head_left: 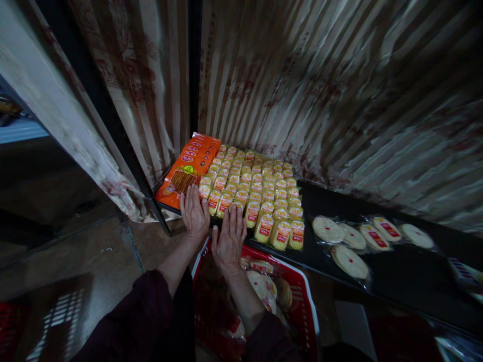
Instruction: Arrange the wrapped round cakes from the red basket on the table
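Rows of small yellow wrapped cakes [256, 193] with red and white labels stand packed together on a black shelf [400, 281]. To their left lies a flat orange snack packet [188, 166]. My left hand [195, 215] is stretched out where the packet's lower right corner meets the front row of cakes. Beside it, my right hand [229, 241] rests its extended fingertips against the front cakes. Both hands have straight fingers, and no object shows in either grasp. Some front cakes are partly hidden behind my fingers.
Below the shelf's front edge stands a red basket [311, 311] holding wrapped round flat cakes [260, 286]. Further right on the shelf lie several wrapped discs [350, 261]. A dark metal post [132, 161] and a patterned curtain [264, 85] border the shelf.
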The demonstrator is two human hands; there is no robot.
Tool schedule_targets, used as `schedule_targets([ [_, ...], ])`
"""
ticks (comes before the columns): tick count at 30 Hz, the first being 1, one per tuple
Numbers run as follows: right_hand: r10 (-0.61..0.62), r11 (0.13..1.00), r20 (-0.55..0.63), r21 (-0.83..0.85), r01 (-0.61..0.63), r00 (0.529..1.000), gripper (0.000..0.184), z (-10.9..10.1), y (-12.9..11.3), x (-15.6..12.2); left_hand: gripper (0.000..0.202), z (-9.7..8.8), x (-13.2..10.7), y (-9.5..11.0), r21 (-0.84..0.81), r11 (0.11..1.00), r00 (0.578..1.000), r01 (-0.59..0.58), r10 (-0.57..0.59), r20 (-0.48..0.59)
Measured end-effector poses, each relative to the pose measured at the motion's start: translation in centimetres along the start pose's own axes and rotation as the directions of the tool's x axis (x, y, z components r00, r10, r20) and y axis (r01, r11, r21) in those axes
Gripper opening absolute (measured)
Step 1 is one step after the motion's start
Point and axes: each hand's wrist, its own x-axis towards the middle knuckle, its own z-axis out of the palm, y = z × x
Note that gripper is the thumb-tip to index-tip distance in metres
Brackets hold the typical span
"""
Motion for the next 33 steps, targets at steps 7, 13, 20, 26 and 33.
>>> schedule_targets([
  [7, 0.009, 1.0, 0.014, -0.002, -0.009, 1.0, 0.058, -0.1, 0.0, 0.0, 0.05, -0.3, -0.5, -0.3, 0.004, 1.0, 0.998, -0.026, 0.026, 0.055],
  [13, 0.012, 1.0, 0.018, 0.008, -0.012, 1.0, 0.058, -0.3, -0.1, 0.1, 0.05, -0.7, -1.1, 0.1, -0.019, 0.999, 0.998, -0.045, 0.045, 0.052],
  [20, -0.01, 1.0, -0.001, 0.012, 0.01, 1.0, 0.058, -0.3, 0.0, 0.1, 0.049, -0.3, -1.1, -0.2, -0.004, 0.999, 0.997, -0.05, 0.05, 0.052],
  [26, -0.022, 0.999, -0.008, 0.025, 0.022, 1.0, 0.06, -0.3, 0.2, -0.1, 0.051, -0.3, -1.2, 0.1, 0.013, 0.999, 0.998, -0.046, 0.045, 0.04],
  [33, -0.043, 0.999, -0.015, 0.018, 0.044, 0.999, 0.059, -0.5, 0.4, -0.1, 0.052, -0.3, -1.3, 0.1, 0.033, 0.997, 0.998, -0.064, 0.064, 0.021],
])
